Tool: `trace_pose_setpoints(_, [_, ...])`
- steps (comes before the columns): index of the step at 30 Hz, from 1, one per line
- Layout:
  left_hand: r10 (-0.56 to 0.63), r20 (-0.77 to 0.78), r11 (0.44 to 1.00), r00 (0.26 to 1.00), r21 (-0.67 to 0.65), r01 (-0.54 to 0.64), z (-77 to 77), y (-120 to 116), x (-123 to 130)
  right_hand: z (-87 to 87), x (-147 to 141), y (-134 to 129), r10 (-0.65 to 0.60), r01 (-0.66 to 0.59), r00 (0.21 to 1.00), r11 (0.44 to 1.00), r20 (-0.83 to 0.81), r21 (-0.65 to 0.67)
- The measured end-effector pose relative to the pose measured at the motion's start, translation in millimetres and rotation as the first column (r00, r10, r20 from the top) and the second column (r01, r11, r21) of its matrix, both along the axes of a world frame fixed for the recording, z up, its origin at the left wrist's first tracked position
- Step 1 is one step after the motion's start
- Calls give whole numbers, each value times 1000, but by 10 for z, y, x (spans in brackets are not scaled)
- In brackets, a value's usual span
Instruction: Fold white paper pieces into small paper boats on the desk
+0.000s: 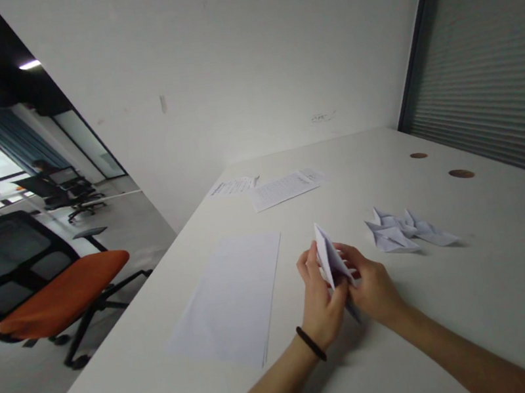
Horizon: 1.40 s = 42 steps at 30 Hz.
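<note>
My left hand (318, 297) and my right hand (371, 287) hold a folded white paper piece (329, 259) upright between them above the white table (413, 332). Its lower tip (354, 312) pokes out below my fingers, and its fold lines are partly hidden by them. A black band (310, 343) circles my left wrist. To the right of my right hand lie crumpled or folded paper shapes (407, 230). A stack of blank white sheets (229, 301) lies to the left of my left hand.
Printed sheets (281, 190) lie near the far end of the table, and two round wooden grommets (461, 173) sit in its surface. A wall stands beyond the table. An orange office chair (63, 294) stands off the table's left edge.
</note>
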<state>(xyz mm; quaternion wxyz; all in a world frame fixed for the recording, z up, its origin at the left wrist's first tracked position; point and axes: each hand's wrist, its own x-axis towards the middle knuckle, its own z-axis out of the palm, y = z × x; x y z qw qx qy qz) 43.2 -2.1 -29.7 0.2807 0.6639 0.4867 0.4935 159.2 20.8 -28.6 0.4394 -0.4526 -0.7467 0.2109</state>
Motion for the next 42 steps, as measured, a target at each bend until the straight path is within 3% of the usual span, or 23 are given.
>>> trace_pose_setpoints(5, [-31,-99,999,995,25,34,61,-18,-25,65,65,38,-92,96,990,995,104,-32])
trace_pose_setpoints(10, [3,-73,997,997,-73,-8,-46,79,-139,-83,161,208,-64,66,998,989,21,-129])
trace_pose_setpoints(13, [-38,-76,997,996,-65,33,-95,109,-160,-173,219,267,-87,90,996,988,30,-124])
trace_pose_setpoints(15, [-75,-77,997,994,-36,73,-110,110,-151,-176,239,232,-165,162,985,985,42,52])
trace_pose_setpoints(17, [-93,-79,996,993,-13,93,-120,109,-142,-125,230,140,-175,141,983,923,63,357])
trace_pose_setpoints(19, [-101,-79,995,992,6,101,-138,115,-142,-43,187,28,-34,-88,980,811,197,578])
trace_pose_setpoints(20, [-109,-78,994,991,14,110,-152,122,-147,0,155,-22,48,-225,954,765,296,603])
trace_pose_setpoints(22, [-132,-78,990,988,33,134,-187,141,-167,71,87,-82,77,-322,908,757,411,569])
trace_pose_setpoints(27, [-164,-65,985,984,51,167,-260,190,-222,97,18,2,85,-318,761,913,643,257])
trace_pose_setpoints(32, [-211,-87,977,974,6,212,-262,191,-216,-26,65,123,157,-333,598,941,786,66])
trace_pose_setpoints(38, [-206,-104,978,973,-50,201,-257,216,-254,-69,35,43,153,-257,646,966,748,24])
trace_pose_setpoints(42, [-259,-194,966,946,-65,252,-231,249,-375,-115,146,19,225,-257,688,965,690,-58])
